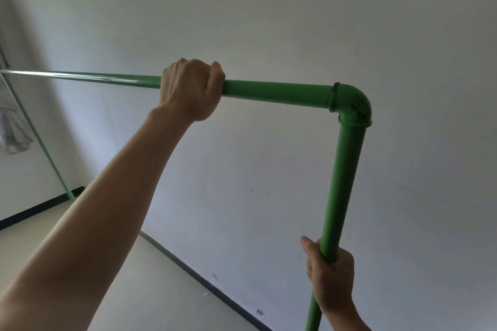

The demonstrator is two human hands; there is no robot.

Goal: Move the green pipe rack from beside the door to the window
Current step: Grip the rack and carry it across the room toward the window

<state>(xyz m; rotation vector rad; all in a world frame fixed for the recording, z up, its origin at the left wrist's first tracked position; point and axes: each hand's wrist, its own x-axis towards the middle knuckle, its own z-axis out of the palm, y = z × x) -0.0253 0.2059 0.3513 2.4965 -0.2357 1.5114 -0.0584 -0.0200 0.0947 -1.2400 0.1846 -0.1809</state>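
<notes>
Head view showed the green pipe rack (279,94) filling the middle of the frame. Its top bar ran from the far left edge across to the right of the middle. There it met a bent corner piece (351,105) with a dark ring on it and some dark marks on its curve. From that corner a green pole went down to the bottom edge of the frame. A thin green pole on the far left side slanted down toward the floor (150,290). That far end looked pale and a bit blurry.

Two bare hands held the rack. The left hand (192,88) was in the middle of the frame. It was closed tight around the top bar from above, with the fingers curled over and the thumb tucked by them. Its bare arm reached up from the lower left corner. The right hand (330,274) was in the lower right part of the frame. It was wrapped around the pole on the right side, well below the corner piece, and the thumb pointed up beside the pole.

Behind the rack was a plain white wall (269,8) with a few small spots. A dark strip (204,285) ran along the bottom of the wall, where it met the pale floor. At the left edge of the frame hung something grey and soft (13,126), too blurry to tell what it was.
</notes>
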